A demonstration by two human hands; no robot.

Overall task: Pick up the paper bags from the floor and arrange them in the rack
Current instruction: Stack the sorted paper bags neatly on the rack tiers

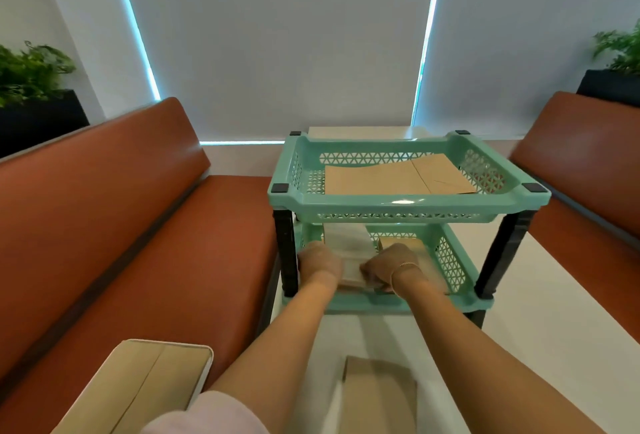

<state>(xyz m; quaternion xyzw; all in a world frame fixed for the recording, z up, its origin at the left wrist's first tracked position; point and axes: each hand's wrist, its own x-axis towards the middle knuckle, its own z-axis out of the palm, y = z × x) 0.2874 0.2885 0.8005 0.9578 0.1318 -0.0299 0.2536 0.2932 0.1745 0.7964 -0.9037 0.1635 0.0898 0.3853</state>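
Left to right: a brown paper bag (pixel 145 385) lay flat on a pale tray at the near left, resting on the orange bench (pixel 114 243), its long axis running near-to-far. The left hand (pixel 320 262) held the left edge of a white paper bag (pixel 348 248) at the lower shelf (pixel 450 260) of the green rack (pixel 408 205); its fingers were curled on the bag. The white bag lay between both hands, its long axis pointing away into the shelf, its far end already inside. The right hand (pixel 391 267) gripped the bag's right edge, fingers curled round it. Both hands were equally near. Another brown bag (pixel 379 395) lay on the floor (pixel 540 329) at the near centre, pointing toward the rack. A flat brown bag (pixel 398 175) occupied the upper shelf, long axis left-to-right.
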